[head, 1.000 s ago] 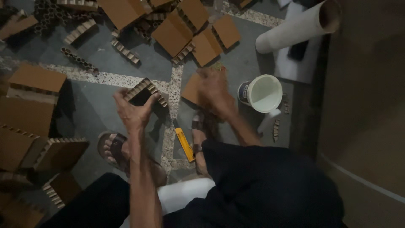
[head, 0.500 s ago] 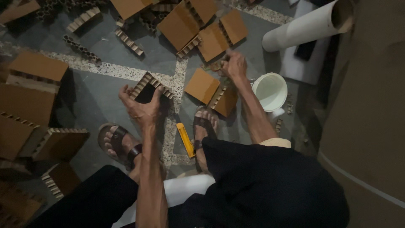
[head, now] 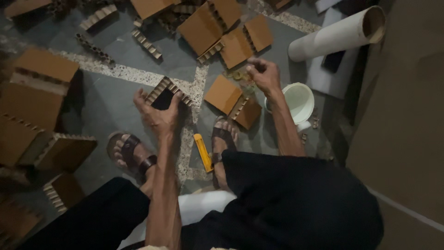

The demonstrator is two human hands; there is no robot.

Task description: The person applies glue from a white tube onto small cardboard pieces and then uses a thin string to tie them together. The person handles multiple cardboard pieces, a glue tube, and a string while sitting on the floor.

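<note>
1. My left hand grips a small corrugated cardboard frame, fingers curled round its lower edge, held above the floor.
2. My right hand is lifted well apart from it, fingertips pinched together; what they pinch is too small to tell.
3. Below that hand lie a folded cardboard piece and a white bucket.
4. A yellow cutter lies between my sandalled feet.

My one head-worn camera, looking steeply down past my knees, close over the grey speckled stone floor, no second view
</note>
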